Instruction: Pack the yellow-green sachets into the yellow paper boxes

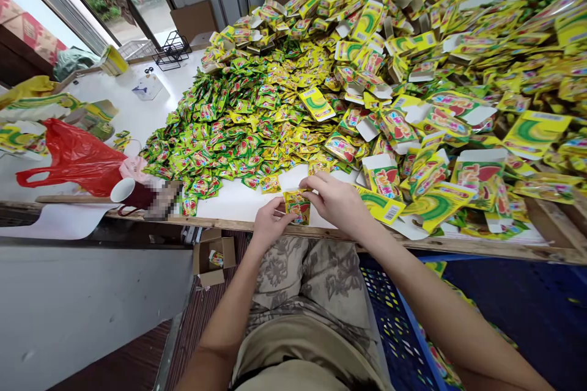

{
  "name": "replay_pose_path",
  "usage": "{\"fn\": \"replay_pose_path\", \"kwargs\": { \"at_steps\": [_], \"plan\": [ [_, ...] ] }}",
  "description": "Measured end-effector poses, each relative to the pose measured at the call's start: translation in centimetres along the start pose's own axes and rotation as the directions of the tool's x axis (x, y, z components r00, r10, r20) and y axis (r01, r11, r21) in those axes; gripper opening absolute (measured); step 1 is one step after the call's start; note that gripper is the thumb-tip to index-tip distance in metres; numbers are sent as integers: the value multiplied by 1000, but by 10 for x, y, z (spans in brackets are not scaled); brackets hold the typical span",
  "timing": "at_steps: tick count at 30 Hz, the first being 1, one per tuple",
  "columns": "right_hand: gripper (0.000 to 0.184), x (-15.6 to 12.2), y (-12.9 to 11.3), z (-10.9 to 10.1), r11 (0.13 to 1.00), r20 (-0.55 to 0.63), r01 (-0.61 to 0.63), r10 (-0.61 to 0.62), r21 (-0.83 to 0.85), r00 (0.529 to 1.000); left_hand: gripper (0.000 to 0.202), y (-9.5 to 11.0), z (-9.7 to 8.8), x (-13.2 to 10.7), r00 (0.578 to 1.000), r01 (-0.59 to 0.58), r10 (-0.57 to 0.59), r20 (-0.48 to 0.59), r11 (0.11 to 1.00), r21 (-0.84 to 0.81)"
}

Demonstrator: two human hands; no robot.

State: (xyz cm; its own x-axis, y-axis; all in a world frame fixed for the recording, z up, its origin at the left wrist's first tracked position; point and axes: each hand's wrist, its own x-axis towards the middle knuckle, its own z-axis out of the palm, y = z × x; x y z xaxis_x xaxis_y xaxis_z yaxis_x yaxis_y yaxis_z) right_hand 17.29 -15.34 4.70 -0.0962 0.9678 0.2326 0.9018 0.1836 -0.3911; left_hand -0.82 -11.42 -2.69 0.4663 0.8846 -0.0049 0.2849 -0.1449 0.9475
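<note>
My left hand (270, 221) and my right hand (337, 201) meet at the table's near edge, both closed on a small stack of yellow-green sachets (297, 206). The left hand grips the stack from below and the left; the right hand's fingers pinch its top and right side. Just beyond them spreads a large heap of loose sachets (238, 128) on the white table top (238, 200). To the right lie several flat and half-folded yellow-green cartons (431, 171), one (380, 203) right beside my right wrist.
A red plastic bag (76, 159) and a dark red cup (131, 192) sit at the left of the table. A small open cardboard box (213, 258) stands on the floor under the edge. A blue crate (403, 342) with packets is at my right knee.
</note>
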Motion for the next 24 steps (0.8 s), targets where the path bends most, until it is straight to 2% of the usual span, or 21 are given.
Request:
{"fn": "replay_pose_path", "kwargs": {
  "at_steps": [4, 8, 10, 13, 16, 18, 24],
  "plan": [
    [25, 3, 1, -2, 995, 166, 74, -62, -66, 984, 30, 1, 0, 0, 1000, 12, -12, 9, 1000, 5],
    [18, 9, 8, -7, 990, 232, 119, -134, 79, 964, 31, 2, 0, 0, 1000, 24, -24, 5, 1000, -1],
    [16, 11, 12, -8, 982, 213, 96, -131, 164, 968, 32, 3, 0, 0, 1000, 22, -22, 5, 1000, 4],
    [14, 10, 14, -3, 969, 131, 27, -61, 244, 989, 29, 3, 0, 1, 999, 2, -3, 37, 1000, 22],
    [14, 6, 12, 6, 961, -2, -5, 6, 277, 1000, 29, 4, 0, 2, 997, 7, -9, 78, 999, 33],
    [15, 3, 11, 8, 963, -36, -2, 12, 270, 999, 29, 3, 0, 2, 996, 23, -26, 83, 999, 42],
    [11, 7, 11, -12, 987, 188, 18, -48, 161, 981, 26, 1, 2, 4, 994, 50, -52, 95, 998, 24]
  ]
}}
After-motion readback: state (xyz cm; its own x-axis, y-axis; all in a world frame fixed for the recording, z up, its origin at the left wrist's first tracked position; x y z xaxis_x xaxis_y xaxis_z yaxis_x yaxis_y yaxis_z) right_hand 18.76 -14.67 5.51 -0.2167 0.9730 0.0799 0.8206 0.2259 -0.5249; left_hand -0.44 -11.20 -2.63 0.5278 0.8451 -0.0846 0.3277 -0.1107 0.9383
